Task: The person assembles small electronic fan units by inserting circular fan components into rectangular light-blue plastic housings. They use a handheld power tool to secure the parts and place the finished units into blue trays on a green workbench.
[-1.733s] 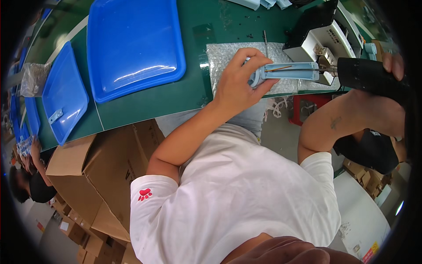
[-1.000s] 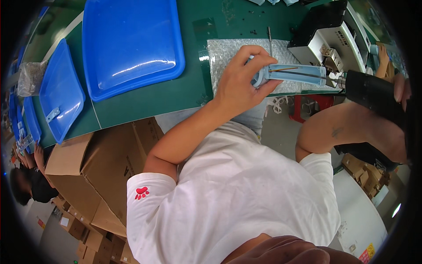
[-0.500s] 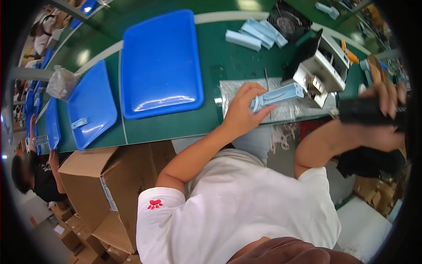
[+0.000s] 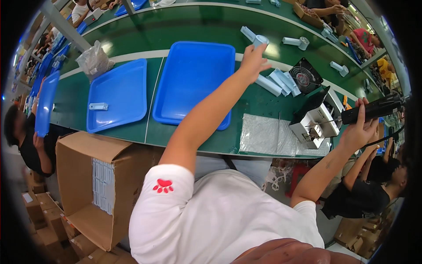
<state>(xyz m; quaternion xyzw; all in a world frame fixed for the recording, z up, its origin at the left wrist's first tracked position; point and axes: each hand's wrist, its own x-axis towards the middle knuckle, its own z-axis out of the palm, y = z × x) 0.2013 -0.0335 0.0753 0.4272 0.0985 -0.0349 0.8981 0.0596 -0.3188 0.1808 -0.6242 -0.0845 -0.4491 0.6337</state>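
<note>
My left hand (image 4: 253, 64) reaches far over the bench to the green belt, its fingers apart. Just beyond its fingertips lies a light blue plastic part (image 4: 260, 40) with a long handle and round end; whether they still touch is hard to tell. In my right hand (image 4: 359, 131) is a black electric screwdriver (image 4: 371, 110), held level with its bit pointing left. The bit passes over a white metal fixture (image 4: 313, 127) at the bench's front edge. Several light blue handle pieces (image 4: 281, 82) lie beyond the bubble wrap (image 4: 259, 134), on which a thin rod (image 4: 278, 132) rests.
A blue tray (image 4: 193, 83) stands left of centre; another blue tray (image 4: 118, 97) holds one light blue piece (image 4: 98, 106). A black fan (image 4: 305, 75) sits behind the fixture. An open carton (image 4: 83, 185) of light blue pieces is at lower left. Co-workers sit around.
My left hand has carried the light blue part from beside the fixture out to the belt, and its fingers have spread. My right hand has brought the screwdriver up and left toward the fixture.
</note>
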